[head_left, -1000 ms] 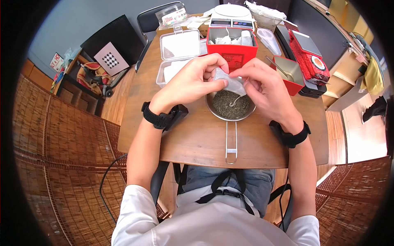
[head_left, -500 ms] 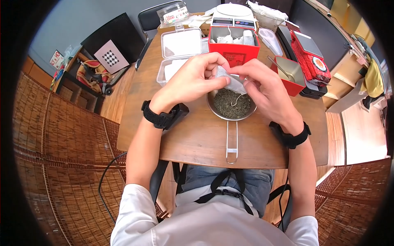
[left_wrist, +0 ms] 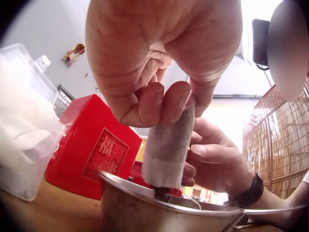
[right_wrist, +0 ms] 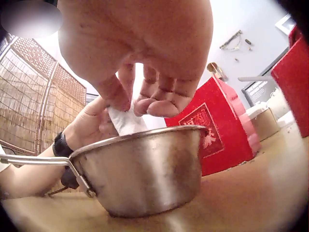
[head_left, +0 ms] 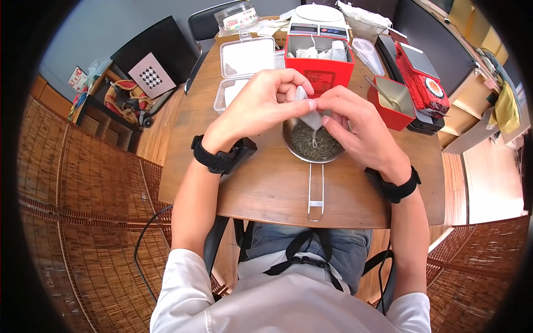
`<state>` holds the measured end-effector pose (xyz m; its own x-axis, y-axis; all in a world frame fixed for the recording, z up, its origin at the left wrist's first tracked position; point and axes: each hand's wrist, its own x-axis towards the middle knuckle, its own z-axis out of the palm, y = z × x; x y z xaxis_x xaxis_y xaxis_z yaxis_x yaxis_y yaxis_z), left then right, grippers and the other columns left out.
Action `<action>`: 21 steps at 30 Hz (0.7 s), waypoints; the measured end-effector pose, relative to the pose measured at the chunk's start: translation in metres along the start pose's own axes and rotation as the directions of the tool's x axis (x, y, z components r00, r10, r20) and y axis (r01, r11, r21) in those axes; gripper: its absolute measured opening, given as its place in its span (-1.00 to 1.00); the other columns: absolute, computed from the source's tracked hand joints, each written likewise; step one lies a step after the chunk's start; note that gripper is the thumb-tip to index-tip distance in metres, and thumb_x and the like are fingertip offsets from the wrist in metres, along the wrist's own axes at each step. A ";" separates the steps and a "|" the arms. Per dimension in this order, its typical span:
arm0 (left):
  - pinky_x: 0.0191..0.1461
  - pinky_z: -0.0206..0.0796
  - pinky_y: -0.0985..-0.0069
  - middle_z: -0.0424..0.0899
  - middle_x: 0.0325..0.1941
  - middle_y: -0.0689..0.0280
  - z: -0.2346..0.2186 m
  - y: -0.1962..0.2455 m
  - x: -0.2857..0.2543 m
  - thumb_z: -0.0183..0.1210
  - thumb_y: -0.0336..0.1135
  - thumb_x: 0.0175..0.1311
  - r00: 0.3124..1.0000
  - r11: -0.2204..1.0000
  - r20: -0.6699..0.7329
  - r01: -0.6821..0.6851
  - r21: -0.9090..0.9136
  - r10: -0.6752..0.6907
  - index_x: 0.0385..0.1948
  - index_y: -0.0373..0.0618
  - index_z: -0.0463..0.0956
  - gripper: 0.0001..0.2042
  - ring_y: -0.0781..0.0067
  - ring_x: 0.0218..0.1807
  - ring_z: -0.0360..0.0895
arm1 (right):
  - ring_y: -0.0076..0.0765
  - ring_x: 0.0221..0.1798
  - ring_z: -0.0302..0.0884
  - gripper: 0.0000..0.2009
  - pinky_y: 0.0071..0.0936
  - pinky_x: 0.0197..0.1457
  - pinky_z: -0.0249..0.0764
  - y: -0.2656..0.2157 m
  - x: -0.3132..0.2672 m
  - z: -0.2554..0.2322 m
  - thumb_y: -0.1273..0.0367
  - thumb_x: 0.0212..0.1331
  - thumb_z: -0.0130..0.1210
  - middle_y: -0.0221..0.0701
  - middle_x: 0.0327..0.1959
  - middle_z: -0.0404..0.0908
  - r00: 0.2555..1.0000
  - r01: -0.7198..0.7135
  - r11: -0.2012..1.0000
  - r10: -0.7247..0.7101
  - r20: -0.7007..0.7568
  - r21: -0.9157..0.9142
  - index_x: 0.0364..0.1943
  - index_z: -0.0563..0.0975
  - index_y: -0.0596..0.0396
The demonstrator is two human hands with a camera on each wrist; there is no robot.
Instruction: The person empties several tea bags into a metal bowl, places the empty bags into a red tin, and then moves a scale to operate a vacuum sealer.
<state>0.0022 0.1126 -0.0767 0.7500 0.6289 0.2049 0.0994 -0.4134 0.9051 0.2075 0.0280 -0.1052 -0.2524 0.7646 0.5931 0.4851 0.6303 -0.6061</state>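
A pale fabric tea bag hangs over a metal pan holding dried green leaves. In the left wrist view my left hand pinches the top of the bag. My right hand pinches the bag's upper edge beside it, with thumb and index finger; its other fingers are curled. A white string loops down from the bag above the leaves. The right wrist view shows the bag's lower part just over the pan's rim.
Behind the pan stands a red box with white bags inside, and a scale beyond it. A clear container lies open at the left. At the right are a red tin with a spoon and a red packet.
The bag has turned from lying slanted sideways to hanging more upright. My right fingers have shifted slightly along it, and both hands stay close together over the pan.
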 end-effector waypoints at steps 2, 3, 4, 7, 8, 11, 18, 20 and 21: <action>-0.47 0.07 0.77 0.40 -0.55 0.63 0.000 0.004 -0.001 0.30 -0.40 0.31 1.000 1.000 -0.009 0.007 -0.008 -0.007 -0.15 -0.26 0.58 -0.82 0.89 -0.50 0.29 | -0.38 -0.42 0.41 -0.71 -0.45 -0.32 0.39 0.000 -0.001 0.000 0.63 0.14 0.05 -0.35 -0.27 0.52 0.999 0.048 0.999 -0.049 -0.016 -0.003 -0.04 0.61 0.17; -0.48 0.07 0.77 0.39 -0.56 0.63 0.000 0.004 -0.001 0.30 -0.39 0.32 1.000 1.000 -0.021 0.014 -0.014 -0.015 -0.16 -0.28 0.59 -0.82 0.88 -0.51 0.28 | -0.37 -0.41 0.44 -0.72 -0.44 -0.32 0.41 -0.002 -0.001 -0.002 0.62 0.15 0.07 -0.33 -0.27 0.54 1.000 0.019 1.000 -0.019 -0.011 -0.012 -0.05 0.61 0.18; -0.48 0.07 0.77 0.39 -0.56 0.63 0.000 0.004 -0.001 0.30 -0.39 0.32 1.000 1.000 -0.024 0.014 -0.014 -0.015 -0.16 -0.28 0.59 -0.82 0.88 -0.51 0.28 | -0.35 -0.40 0.46 -0.73 -0.44 -0.32 0.42 -0.003 0.000 -0.003 0.61 0.15 0.09 -0.32 -0.27 0.55 1.000 -0.009 1.000 0.009 -0.005 -0.019 -0.05 0.61 0.18; -0.49 0.06 0.76 0.38 -0.58 0.63 0.001 0.003 0.000 0.30 -0.38 0.32 0.999 1.000 -0.029 0.016 -0.021 -0.017 -0.16 -0.30 0.60 -0.81 0.88 -0.52 0.26 | -0.35 -0.39 0.49 -0.78 -0.45 -0.33 0.43 -0.003 0.000 -0.001 0.57 0.18 0.14 -0.31 -0.28 0.57 1.000 -0.001 1.000 0.001 -0.007 -0.007 -0.08 0.60 0.20; -0.49 0.07 0.76 0.38 -0.58 0.63 0.002 0.003 0.000 0.30 -0.38 0.33 1.000 0.999 -0.018 0.014 -0.035 -0.015 -0.15 -0.30 0.60 -0.81 0.88 -0.53 0.26 | -0.35 -0.39 0.49 -0.78 -0.45 -0.33 0.43 -0.004 0.000 -0.001 0.57 0.18 0.14 -0.31 -0.28 0.57 1.000 -0.001 1.000 0.001 -0.006 -0.008 -0.08 0.60 0.20; -0.48 0.09 0.76 0.41 -0.57 0.61 0.009 0.002 0.002 0.29 -0.38 0.34 1.000 0.998 -0.002 -0.002 -0.058 0.002 -0.12 -0.31 0.59 -0.80 0.87 -0.52 0.27 | -0.37 -0.42 0.47 -0.79 -0.46 -0.36 0.42 -0.007 0.001 -0.002 0.52 0.17 0.21 -0.32 -0.31 0.57 0.999 -0.041 0.999 0.041 -0.005 -0.032 -0.10 0.61 0.19; -0.43 0.20 0.75 0.58 -0.47 0.50 0.021 0.009 -0.001 0.24 -0.32 0.40 0.999 0.986 0.013 0.039 -0.163 -0.037 0.01 -0.25 0.57 -0.74 0.80 -0.50 0.35 | -0.51 -0.51 0.39 -0.81 -0.51 -0.44 0.37 -0.003 -0.001 -0.002 0.46 0.08 0.35 -0.39 -0.47 0.56 0.997 -0.053 0.997 0.049 -0.056 -0.060 -0.23 0.64 0.19; -0.42 0.21 0.75 0.58 -0.45 0.50 0.021 0.007 -0.001 0.22 -0.31 0.41 0.999 0.986 0.022 0.031 -0.164 -0.028 0.03 -0.24 0.57 -0.74 0.78 -0.48 0.36 | -0.55 -0.54 0.37 -0.84 -0.53 -0.46 0.36 -0.001 -0.001 -0.002 0.46 0.08 0.35 -0.41 -0.50 0.56 0.996 -0.050 0.997 0.045 -0.083 -0.054 -0.27 0.65 0.20; -0.41 0.22 0.74 0.58 -0.44 0.49 0.020 0.006 -0.001 0.21 -0.31 0.43 0.999 0.986 0.029 0.024 -0.165 -0.019 0.05 -0.23 0.56 -0.73 0.76 -0.47 0.37 | -0.57 -0.55 0.36 -0.86 -0.55 -0.47 0.35 -0.001 -0.001 -0.002 0.47 0.09 0.35 -0.43 -0.52 0.56 0.994 -0.050 0.997 0.045 -0.098 -0.053 -0.29 0.65 0.20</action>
<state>0.0155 0.0965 -0.0793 0.7668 0.6172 0.1764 0.0078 -0.2838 0.9589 0.2091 0.0265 -0.1037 -0.1469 0.7751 0.6145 0.5409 0.5831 -0.6062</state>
